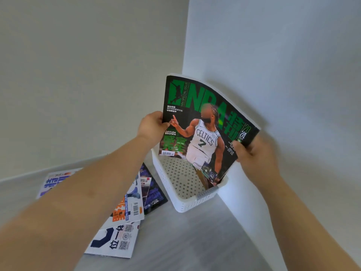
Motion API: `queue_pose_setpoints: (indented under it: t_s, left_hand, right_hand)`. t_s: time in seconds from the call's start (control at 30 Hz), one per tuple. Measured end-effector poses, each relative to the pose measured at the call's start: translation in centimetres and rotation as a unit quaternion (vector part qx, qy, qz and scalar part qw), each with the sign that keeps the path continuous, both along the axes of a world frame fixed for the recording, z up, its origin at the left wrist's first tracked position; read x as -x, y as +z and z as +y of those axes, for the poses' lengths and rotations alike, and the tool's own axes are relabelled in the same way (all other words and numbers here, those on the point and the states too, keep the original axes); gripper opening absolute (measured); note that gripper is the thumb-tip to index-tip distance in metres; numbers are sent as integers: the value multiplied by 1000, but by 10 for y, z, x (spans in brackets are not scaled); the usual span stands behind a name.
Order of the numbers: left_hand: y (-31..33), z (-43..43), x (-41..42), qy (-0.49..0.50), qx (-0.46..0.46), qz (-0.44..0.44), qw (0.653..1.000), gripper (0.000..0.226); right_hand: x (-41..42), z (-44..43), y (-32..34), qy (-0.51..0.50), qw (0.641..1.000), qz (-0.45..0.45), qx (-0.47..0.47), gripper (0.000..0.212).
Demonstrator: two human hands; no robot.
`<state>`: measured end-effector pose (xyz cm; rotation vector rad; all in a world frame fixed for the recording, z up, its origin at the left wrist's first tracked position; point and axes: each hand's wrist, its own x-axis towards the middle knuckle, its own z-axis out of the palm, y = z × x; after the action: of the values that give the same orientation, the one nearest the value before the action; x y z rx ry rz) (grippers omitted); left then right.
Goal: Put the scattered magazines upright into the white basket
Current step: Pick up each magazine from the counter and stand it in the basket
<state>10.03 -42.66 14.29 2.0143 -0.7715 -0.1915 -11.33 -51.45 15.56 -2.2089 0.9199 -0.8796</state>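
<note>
Hands, left (151, 126) and right (252, 153), fingers clamped on the green magazine (203, 130), lower it, seemingly first, into the basket (187, 204); next, seat it upright.

A grey floor (195, 241) carries a white basket (187, 204) standing in the wall corner. Just left of it, several magazines (125, 212) lie flat, overlapping one another.
</note>
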Motion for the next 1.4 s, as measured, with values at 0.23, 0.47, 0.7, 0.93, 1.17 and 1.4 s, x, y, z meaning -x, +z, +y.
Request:
queue_pose_setpoints:
  t_s: [0.23,0.47,0.7,0.93,1.17,1.4]
  left_hand:
    - [-38,-30,-9,3,-47,20,999,23]
    - [-55,-55,-10,12,-21,80,996,28]
    - [-46,-80,3,-81,31,143,986,55]
    - [-45,-92,19,-155,84,76,981,56]
    - [-40,-86,20,-189,104,180,960,61]
    - [-40,-55,11,-107,22,140,984,57]
  right_hand:
    - [-11,-12,-37,-13,998,-29,-60,14]
    - [-18,-13,-53,-100,987,-101,-73,14]
    - [-19,-3,-86,-120,986,-43,-104,11]
    - [-20,-6,-103,-142,986,58,-65,17]
    - [-17,-6,-107,-167,981,84,-53,34]
    - [-9,2,-105,-168,977,96,-87,33]
